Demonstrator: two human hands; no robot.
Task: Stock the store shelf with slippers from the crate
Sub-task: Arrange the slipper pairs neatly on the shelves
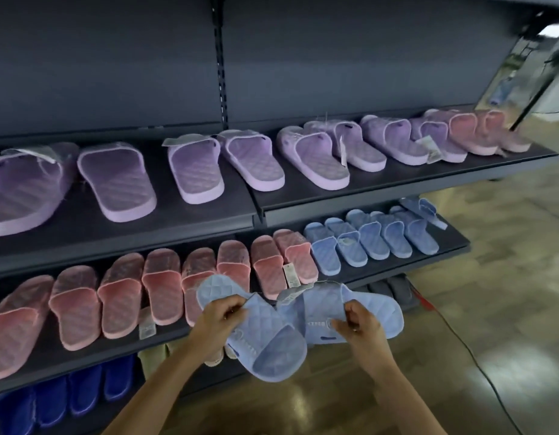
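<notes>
Scene: a store shelf unit is viewed from above, with both hands held in front of it.
Left hand (220, 320): fingers are curled tight and the upper edge of the left-hand slipper (265, 350) is pinched.
Right hand (361, 329): fingers are curled and the near edge of the right-hand slipper (375, 312) is pinched between thumb and fingers.
Task item location: both held slippers are light blue and quilted. They are held in the air in front of the middle shelf (121, 350), above the floor (491, 293), not resting on any shelf.
Held pair relation: the two slippers are overlapped at the centre, the left-hand one tilted down toward the camera and the right-hand one lying across to the right.
Tag (289, 297): a pale tag is seen between the two held slippers; what is printed on it cannot be read.
Upper shelf (177, 218): purple slippers (196, 171) are laid in a row, with rose slippers (472, 133) at the far right end.
Middle shelf contents: pink slippers (121, 296) are lined up on the left, shelved blue slippers (350, 246) on the right.
Bottom level: dark blue slippers (83, 390) are seen at lower left, partly hidden by the shelf above.
</notes>
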